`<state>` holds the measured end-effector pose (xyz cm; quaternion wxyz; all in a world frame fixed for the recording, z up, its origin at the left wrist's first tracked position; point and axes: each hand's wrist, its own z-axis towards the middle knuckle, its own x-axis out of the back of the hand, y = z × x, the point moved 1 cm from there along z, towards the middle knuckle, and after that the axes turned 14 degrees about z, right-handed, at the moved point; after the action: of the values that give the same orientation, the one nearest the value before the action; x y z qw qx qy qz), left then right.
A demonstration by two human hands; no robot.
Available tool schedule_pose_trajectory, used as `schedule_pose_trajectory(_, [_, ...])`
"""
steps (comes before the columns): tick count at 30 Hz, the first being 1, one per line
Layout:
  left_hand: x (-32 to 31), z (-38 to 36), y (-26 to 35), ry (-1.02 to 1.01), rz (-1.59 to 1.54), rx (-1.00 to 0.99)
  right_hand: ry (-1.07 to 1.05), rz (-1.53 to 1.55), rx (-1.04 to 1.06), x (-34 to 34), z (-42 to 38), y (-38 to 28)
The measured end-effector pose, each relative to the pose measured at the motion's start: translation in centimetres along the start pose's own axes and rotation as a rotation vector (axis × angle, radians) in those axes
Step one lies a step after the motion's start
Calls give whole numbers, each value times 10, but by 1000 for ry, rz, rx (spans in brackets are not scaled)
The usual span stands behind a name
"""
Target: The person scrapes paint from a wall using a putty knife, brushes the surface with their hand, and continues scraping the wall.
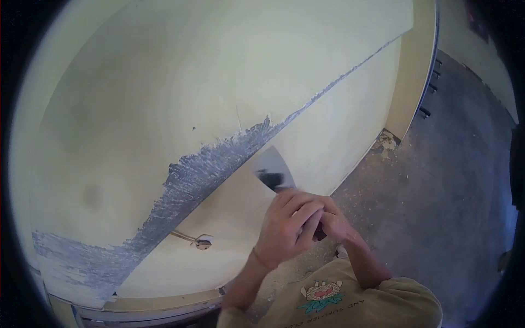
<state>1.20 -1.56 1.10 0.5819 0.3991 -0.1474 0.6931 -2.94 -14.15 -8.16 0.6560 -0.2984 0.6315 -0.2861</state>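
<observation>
A scraper [280, 164] with a broad metal blade points up toward the wall, a dark patch on its blade. My left hand [287, 227] is closed around its handle. My right hand [332, 218] is closed over the same handle, its fingers overlapping those of the left. Most of the handle is hidden by the fingers; a dark end of it shows below them. The blade appears just below the scraped grey band [210, 172] on the pale wall [147, 82]. Whether the blade touches the wall I cannot tell.
Wires run to a round wall box [203, 242] low on the wall. Crumbs of debris lie on the grey floor [448, 191] along the wall's foot. A pale upright panel with a dark edge [418, 71] stands at the right. Wooden trim [158, 303] runs along the lower left.
</observation>
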Motion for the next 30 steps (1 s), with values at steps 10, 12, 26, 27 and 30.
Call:
schedule_pose_trajectory(10, [-24,67,-69,-352,425,-252,130,-19,73,-17,3,-32])
schedule_pose_trajectory(12, [-25,71,-71,-298,453,-252,100,-6,122,-9,3,-29])
schedule_pose_trajectory(26, [-27,106,-68,-506,522,-192,243,12,207,7,20,-35])
schedule_pose_trajectory(27, [-29,101,-66,-502,529,-185,244,-11,206,10,15,-36])
schedule_pose_trajectory(30, [-47,89,-68,-412,499,-167,214,-51,190,21,15,-39])
